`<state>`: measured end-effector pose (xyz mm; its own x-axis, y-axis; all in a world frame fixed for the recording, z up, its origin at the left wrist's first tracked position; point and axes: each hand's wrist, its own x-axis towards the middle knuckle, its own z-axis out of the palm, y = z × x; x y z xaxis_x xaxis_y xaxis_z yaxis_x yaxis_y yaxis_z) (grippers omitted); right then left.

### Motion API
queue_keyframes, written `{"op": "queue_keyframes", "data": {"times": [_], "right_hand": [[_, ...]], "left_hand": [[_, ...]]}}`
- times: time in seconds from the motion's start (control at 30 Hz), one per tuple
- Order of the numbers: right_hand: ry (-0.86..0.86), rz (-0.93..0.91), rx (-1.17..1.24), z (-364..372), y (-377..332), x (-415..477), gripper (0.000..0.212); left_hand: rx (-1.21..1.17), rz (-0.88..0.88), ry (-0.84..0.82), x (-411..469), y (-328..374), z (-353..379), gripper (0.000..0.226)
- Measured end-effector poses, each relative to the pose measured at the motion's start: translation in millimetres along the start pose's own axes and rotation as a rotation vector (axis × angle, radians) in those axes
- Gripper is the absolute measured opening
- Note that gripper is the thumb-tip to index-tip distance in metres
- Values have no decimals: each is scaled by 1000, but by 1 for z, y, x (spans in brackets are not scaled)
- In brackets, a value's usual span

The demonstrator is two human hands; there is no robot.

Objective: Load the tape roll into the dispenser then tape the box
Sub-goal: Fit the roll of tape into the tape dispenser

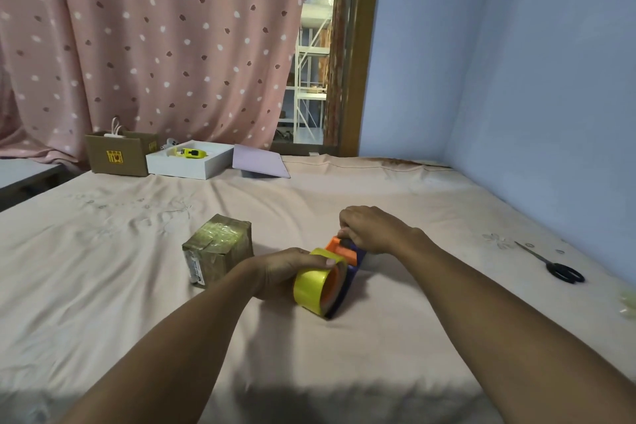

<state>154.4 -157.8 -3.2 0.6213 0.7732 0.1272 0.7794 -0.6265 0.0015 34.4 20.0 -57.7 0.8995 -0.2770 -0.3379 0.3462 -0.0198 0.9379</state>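
A yellow tape roll (pixel 311 286) stands on edge on the pink bed sheet, pressed against the side of a blue and orange tape dispenser (pixel 347 260). My left hand (pixel 285 270) grips the roll from the left, thumb on its top rim. My right hand (pixel 373 229) is closed around the dispenser's orange front end. Whether the roll sits on the dispenser's hub is hidden. A small cardboard box (pixel 218 248), wrapped in clear tape, rests on the sheet just left of my left hand.
Black scissors (pixel 554 263) lie at the right. At the far edge stand an open brown carton (pixel 118 153), a white tray (pixel 191 160) holding a yellow item, and a lilac lid (pixel 260 162). A blue wall borders the right side.
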Motion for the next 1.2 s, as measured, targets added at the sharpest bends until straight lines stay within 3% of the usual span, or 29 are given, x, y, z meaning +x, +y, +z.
{"op": "queue_keyframes", "data": {"times": [0.13,0.33,0.53,0.73,0.9,1.1,1.2], "right_hand": [[-31,79,88,6,8,-5,15],[-55,125,128,1,11,-6,13],[-30,160,58,3,19,-8,12],[24,216,8,5,33,-7,19],[-21,312,50,13,44,-8,18],[-40,427,383,28,52,-19,22],[-26,419,410,23,52,-19,22]], "left_hand": [[6,8,55,1,-3,0,89],[7,25,77,1,-3,1,63],[26,17,100,1,-2,0,61],[-27,37,59,-4,1,-2,30],[-4,56,145,-3,-1,3,65],[-14,70,171,-4,-4,6,63],[-114,95,146,-6,-10,8,55]]}}
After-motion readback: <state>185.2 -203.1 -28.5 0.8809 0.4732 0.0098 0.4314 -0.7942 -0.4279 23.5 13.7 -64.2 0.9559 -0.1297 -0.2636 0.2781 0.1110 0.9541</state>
